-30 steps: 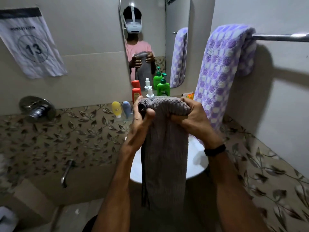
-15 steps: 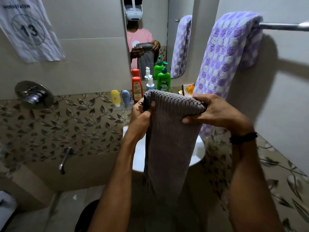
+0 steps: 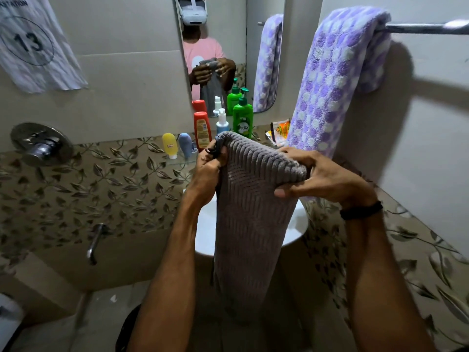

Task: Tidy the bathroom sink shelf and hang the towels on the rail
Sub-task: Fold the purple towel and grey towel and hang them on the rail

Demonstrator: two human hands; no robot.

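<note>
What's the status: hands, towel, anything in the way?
Left hand and right hand both grip grey towel at its top fold. Not yet on rail. Purple towel already hangs there; bare rail shows to its right.

Both hands hold a folded grey ribbed towel (image 3: 251, 214) by its top fold above the white round sink (image 3: 205, 232): left hand (image 3: 210, 166) grips one end, right hand (image 3: 322, 179) the other. A purple-and-white checked towel (image 3: 337, 80) hangs over the metal rail (image 3: 426, 29).
</note>
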